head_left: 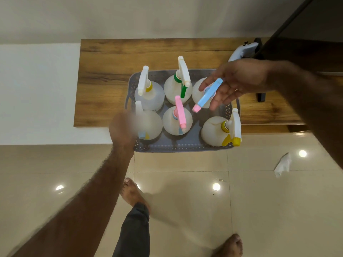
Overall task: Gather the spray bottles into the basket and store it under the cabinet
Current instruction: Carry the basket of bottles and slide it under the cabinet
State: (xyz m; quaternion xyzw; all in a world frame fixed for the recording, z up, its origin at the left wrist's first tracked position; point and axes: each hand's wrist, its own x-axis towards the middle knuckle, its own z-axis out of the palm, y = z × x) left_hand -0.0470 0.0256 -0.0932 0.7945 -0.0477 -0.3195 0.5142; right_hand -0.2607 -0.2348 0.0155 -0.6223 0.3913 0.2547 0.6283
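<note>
1. Basket [178, 146]: grey, perforated, at frame centre on a wooden cabinet top [111, 71]; its near edge overhangs the tiled floor [185, 201].
2. Spray bottles [177, 125]: six stand upright inside the basket.
3. Right hand [239, 80]: fingers spread, palm over the blue-nozzled bottle [208, 93], gripping nothing.
4. Left hand [121, 130]: blurred at the basket's lower-left corner; grip cannot be told.

The left hand [122, 129] is seen blurred, arm stretched forward, its fingers indistinct. The right hand [235, 80] is held palm-up and spread, fingers loosely extended leftward, thumb above them. Two bare feet are seen below.
</note>
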